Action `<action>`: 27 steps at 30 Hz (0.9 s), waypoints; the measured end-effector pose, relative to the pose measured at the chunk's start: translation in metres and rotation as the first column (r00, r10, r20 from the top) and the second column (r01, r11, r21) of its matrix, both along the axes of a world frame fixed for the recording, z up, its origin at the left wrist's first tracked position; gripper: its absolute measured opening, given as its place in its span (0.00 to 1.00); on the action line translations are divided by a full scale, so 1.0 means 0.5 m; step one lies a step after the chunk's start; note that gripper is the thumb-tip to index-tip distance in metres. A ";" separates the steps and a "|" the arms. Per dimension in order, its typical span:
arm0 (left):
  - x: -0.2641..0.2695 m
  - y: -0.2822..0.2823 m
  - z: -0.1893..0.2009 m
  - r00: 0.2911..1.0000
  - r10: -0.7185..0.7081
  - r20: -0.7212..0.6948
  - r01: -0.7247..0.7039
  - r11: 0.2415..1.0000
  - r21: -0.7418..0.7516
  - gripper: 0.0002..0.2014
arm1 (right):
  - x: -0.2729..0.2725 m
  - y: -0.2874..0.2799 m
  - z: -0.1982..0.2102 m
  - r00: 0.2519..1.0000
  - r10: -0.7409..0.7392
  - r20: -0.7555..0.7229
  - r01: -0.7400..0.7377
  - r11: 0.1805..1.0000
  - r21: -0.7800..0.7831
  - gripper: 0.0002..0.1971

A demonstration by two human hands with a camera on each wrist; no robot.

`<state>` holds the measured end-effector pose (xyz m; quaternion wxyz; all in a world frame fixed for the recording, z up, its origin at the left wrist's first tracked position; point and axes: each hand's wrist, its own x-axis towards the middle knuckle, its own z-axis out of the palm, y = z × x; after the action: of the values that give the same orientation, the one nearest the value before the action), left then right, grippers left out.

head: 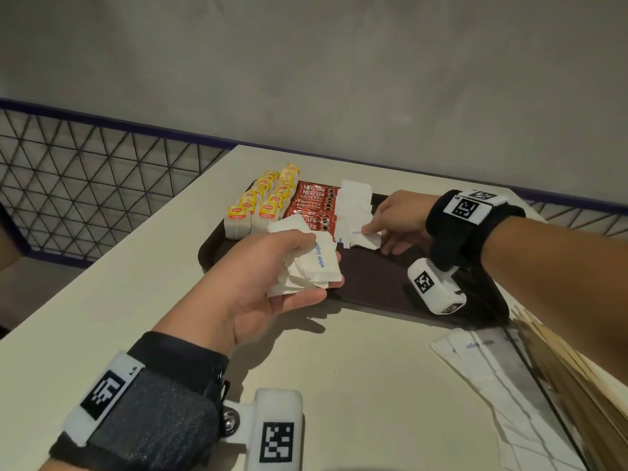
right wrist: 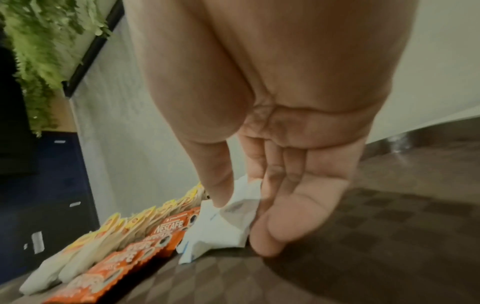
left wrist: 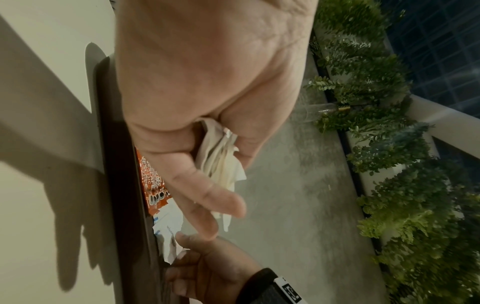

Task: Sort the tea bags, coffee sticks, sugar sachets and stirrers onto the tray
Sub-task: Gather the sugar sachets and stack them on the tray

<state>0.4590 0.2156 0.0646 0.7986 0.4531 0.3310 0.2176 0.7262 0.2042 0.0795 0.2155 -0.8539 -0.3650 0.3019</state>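
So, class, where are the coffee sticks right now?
In the head view, the coffee sticks lie on the tray's far left part, between the tea bags and sugar sachets.

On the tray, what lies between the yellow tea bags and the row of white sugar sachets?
The red coffee sticks lie there, between the tea bags and sugar sachets; the head view shows it.

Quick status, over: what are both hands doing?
Left hand grips sugar sachets. Right hand pinches one sachet onto tray. Nothing blocking.
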 end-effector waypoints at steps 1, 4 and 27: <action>0.001 0.000 -0.001 1.000 -0.003 0.005 0.003 1.000 -0.004 0.13 | 0.000 0.002 0.000 1.000 -0.006 0.026 0.007 1.000 -0.028 0.17; 0.002 0.001 -0.004 1.000 -0.008 0.015 0.008 1.000 -0.008 0.15 | 0.002 0.007 -0.001 0.999 -0.006 0.045 0.009 0.997 -0.078 0.21; 0.005 -0.007 0.002 0.997 0.059 0.045 -0.059 0.998 -0.005 0.12 | -0.042 -0.032 0.141 0.949 0.034 0.314 -0.090 0.982 0.166 0.31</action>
<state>0.4615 0.2120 0.0654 0.7999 0.4369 0.3264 0.2507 0.7053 0.1883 0.1500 0.2214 -0.8561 -0.4464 0.1371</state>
